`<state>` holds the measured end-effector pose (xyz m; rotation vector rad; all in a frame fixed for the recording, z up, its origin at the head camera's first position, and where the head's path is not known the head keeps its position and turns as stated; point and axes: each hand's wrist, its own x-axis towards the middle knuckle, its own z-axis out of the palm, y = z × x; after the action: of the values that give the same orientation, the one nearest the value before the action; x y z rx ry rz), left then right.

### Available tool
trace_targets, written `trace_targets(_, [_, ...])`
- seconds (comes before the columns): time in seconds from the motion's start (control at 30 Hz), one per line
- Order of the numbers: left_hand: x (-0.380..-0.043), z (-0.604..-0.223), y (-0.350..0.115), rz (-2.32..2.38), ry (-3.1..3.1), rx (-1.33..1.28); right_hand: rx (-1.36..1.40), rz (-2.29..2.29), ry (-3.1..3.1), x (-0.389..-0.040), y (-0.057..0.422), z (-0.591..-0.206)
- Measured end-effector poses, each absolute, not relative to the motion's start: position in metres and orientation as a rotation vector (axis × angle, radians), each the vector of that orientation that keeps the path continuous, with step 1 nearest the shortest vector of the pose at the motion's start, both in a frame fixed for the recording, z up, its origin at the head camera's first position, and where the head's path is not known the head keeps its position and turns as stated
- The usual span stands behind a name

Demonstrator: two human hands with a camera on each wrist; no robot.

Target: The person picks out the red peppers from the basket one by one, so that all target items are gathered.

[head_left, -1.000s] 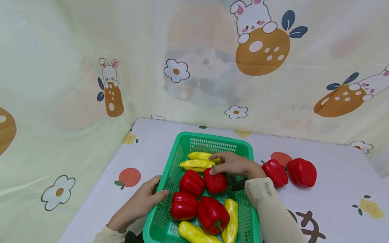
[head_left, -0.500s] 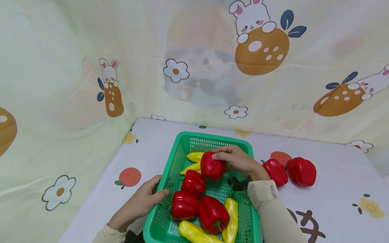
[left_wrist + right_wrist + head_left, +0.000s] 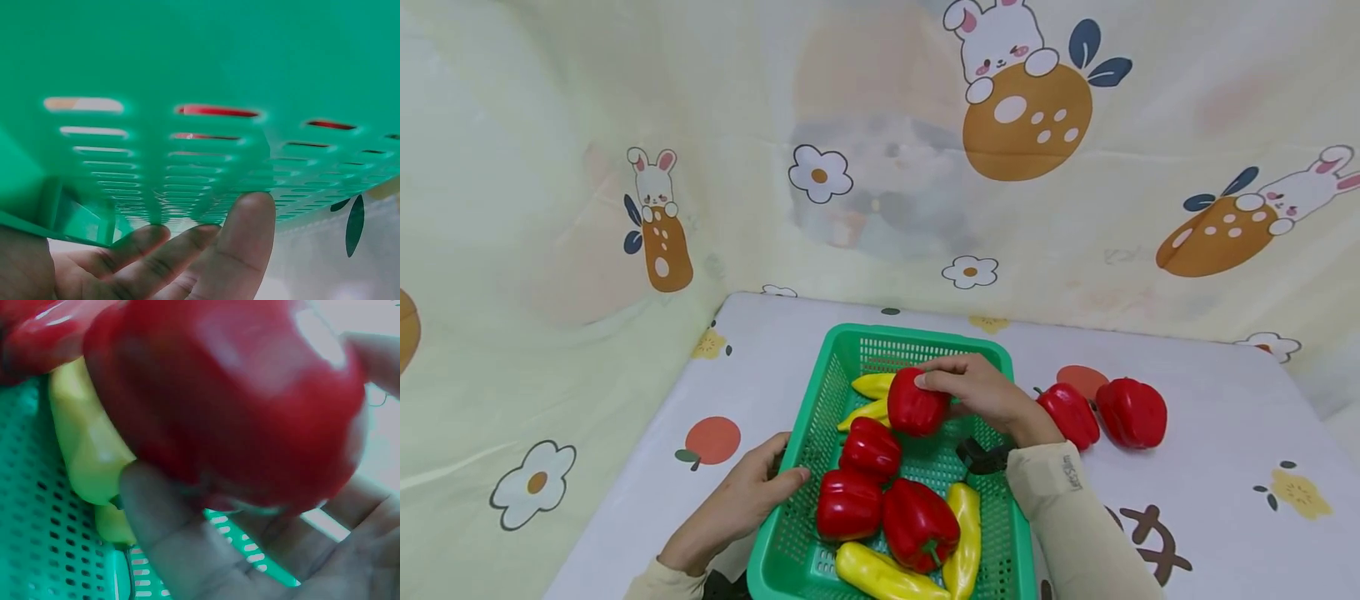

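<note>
Over the perforated green plastic basket (image 3: 917,335), head view: right hand (image 3: 988,394) pinches a glossy red bell pepper (image 3: 916,406) by two elongated yellow peppers (image 3: 871,386); left hand (image 3: 748,493) grips the left rim. Left wrist: fingers (image 3: 245,240) against slotted wall. Right wrist: digits round that red pepper.

Basket (image 3: 917,334) sits on the table (image 3: 1210,450), two bell peppers (image 3: 1132,414) off to its right. Three bell peppers (image 3: 870,450) bunch up inside, long peppers (image 3: 962,537) behind, in front and right of them.
</note>
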<state>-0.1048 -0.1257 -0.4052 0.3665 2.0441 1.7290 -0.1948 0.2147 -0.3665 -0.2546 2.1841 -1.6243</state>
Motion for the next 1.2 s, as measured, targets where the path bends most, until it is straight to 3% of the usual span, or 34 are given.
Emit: trace_targets(1.2, [-0.107, -0.406, -0.128, 1.738, 2.038, 0.383, -0.215, -1.59, 2.279, -0.15, 0.283, -0.326])
